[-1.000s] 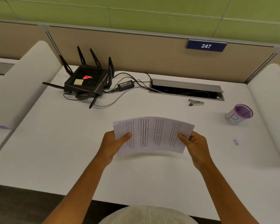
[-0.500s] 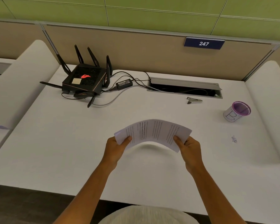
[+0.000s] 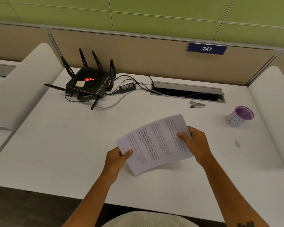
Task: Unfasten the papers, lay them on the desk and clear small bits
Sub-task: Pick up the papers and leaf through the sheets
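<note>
Head view: purple-rimmed cup (image 3: 239,116), contents unclear.

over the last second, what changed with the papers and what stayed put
The papers turned: a second ago they were held level and square to the person, then bowed upward, and now they sit slanted, right end farther away, left end nearer. The left hand and right hand kept their grip on the two ends throughout. The staple remover, cup, router and scrap stayed where they were.

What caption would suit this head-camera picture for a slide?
Both hands, left and right, hold printed papers above a white desk.
</note>
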Motion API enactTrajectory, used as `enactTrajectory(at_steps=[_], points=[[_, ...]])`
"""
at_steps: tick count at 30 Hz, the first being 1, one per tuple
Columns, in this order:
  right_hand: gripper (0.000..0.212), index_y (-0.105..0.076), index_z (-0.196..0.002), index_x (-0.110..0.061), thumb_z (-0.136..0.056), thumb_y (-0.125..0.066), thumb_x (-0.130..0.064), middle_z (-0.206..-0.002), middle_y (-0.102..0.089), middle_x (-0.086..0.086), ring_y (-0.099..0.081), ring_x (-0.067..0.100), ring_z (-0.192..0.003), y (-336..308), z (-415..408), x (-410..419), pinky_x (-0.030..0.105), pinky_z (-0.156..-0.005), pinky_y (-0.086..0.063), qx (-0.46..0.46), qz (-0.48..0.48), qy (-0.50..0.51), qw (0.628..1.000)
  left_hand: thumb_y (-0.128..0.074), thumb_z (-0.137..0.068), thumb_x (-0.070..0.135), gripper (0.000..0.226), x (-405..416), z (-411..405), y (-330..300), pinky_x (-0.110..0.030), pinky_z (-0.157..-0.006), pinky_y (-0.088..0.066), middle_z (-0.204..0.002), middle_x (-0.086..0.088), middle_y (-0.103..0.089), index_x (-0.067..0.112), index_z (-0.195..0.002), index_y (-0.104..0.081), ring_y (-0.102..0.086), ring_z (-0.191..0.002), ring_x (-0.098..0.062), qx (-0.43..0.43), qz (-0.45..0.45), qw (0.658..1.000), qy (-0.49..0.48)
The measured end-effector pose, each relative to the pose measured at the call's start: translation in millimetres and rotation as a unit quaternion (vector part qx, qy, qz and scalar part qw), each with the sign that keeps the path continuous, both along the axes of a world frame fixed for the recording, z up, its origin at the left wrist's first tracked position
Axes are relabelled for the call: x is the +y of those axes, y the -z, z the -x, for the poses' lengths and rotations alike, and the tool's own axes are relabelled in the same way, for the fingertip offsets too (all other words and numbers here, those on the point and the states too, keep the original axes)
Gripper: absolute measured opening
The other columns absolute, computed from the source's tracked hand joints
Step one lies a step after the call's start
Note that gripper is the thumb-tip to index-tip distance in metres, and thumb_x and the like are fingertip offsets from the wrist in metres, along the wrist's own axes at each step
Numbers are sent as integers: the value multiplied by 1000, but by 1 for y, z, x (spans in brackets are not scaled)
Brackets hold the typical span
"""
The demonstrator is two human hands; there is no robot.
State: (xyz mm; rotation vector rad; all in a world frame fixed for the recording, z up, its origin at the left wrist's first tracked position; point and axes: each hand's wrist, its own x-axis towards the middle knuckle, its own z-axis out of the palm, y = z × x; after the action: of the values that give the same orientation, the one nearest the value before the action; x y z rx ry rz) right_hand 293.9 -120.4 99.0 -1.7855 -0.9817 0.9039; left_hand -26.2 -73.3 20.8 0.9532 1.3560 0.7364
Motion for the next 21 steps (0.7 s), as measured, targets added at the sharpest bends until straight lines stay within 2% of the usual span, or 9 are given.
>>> enactTrajectory(at_steps=[3, 7, 10, 14, 17, 19, 21], points=[[10, -77, -100, -37, -98, -73, -29, -91, -80, -19, -77, 8, -74, -15, -7, 10, 19, -58, -61, -51, 5, -59, 997, -84, -92, 20, 32, -1, 6, 0, -22, -77, -66, -111, 5, -83, 27, -122, -75, -78, -105, -18, -17, -12, 999, -32], [8, -77, -98, -35, -98, -72, -30, -87, -78, -23, -75, 4, -74, -30, -12, 23, 14, -55, -56, -114, 33, -124, 985, -84, -92, 21, 38, 4, 5, -8, -9, -72, -59, -111, 10, -80, 31, -126, -72, -75, -102, -8, -3, -56, 998, -33], [8, -78, -95, -30, -99, -71, -27, -83, -78, -16, -75, 6, -71, -38, -12, 34, 13, -54, -55, -157, 46, -172, 971, -85, -91, 20, 32, 11, -7, -19, -16, -85, -60, -110, 8, -81, 29, -120, -75, -76, -105, -7, 9, -85, 996, 13], [6, -76, -99, -27, -99, -70, -26, -92, -76, -10, -75, 11, -74, -45, -10, 46, 17, -63, -56, -211, 69, -234, 947, -82, -94, 28, 30, 18, -35, -42, -15, -73, -61, -107, 16, -80, 40, -120, -72, -76, -100, -2, -1, -105, 988, 110], [10, -77, -106, -24, -99, -71, -26, -96, -74, -9, -72, 8, -77, -47, -7, 53, 14, -66, -54, -238, 77, -269, 930, -78, -97, 31, 25, 23, -57, -56, -26, -77, -67, -107, 12, -82, 33, -122, -75, -80, -97, -11, -18, -116, 981, 153], [14, -79, -109, -20, -99, -71, -26, -99, -76, -4, -71, 10, -79, -48, -4, 55, 21, -71, -59, -255, 80, -288, 920, -75, -100, 32, 21, 25, -69, -63, -33, -78, -69, -106, 9, -83, 27, -120, -76, -82, -93, -17, -29, -116, 979, 163], [12, -79, -105, -18, -99, -71, -25, -98, -77, -2, -72, 12, -80, -50, -3, 56, 31, -76, -64, -261, 79, -308, 911, -72, -102, 34, 19, 27, -79, -68, -33, -75, -69, -103, 5, -83, 23, -116, -77, -82, -89, -20, -41, -111, 980, 163]])
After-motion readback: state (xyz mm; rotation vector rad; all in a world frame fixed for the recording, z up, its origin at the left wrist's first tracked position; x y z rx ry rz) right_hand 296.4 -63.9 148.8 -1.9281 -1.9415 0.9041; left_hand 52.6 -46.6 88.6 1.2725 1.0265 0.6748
